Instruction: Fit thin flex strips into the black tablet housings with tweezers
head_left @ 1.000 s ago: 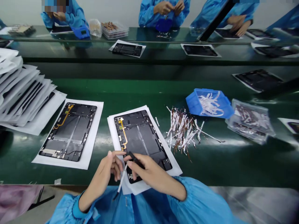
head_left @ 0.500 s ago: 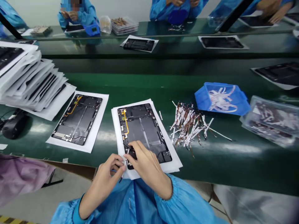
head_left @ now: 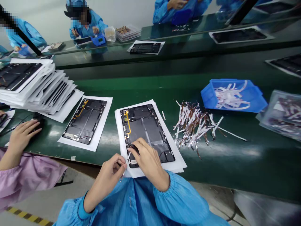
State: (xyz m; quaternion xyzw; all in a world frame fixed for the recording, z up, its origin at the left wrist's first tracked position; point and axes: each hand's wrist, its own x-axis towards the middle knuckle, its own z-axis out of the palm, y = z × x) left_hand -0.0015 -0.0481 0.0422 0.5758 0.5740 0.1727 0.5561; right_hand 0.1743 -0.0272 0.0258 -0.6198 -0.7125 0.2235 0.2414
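An opened tablet housing [head_left: 152,130] lies on white paper sheets [head_left: 180,163] in front of me, with a yellow flex cable [head_left: 128,124] along its left side. Over its lower left part, my right hand [head_left: 148,158] is closed around black tweezers [head_left: 134,147], whose tips point left. My left hand [head_left: 109,174] pinches a thin white strip [head_left: 128,157] at the housing's lower left corner. Part of the strip is hidden by the fingers. To the right lies a heap of white and brown flex strips [head_left: 192,124].
A second tablet housing [head_left: 86,121] on paper lies left, beside a tall stack of paper-interleaved housings [head_left: 47,91]. A blue bin [head_left: 255,100] of white strips and clear bags [head_left: 282,116] stand right. A co-worker's hand [head_left: 22,133] rests on a black mouse at left.
The view has shifted, and a co-worker's hand has come onto the mouse at left. My right hand has lifted slightly, showing more of the tweezers; my left hand stays at the corner.
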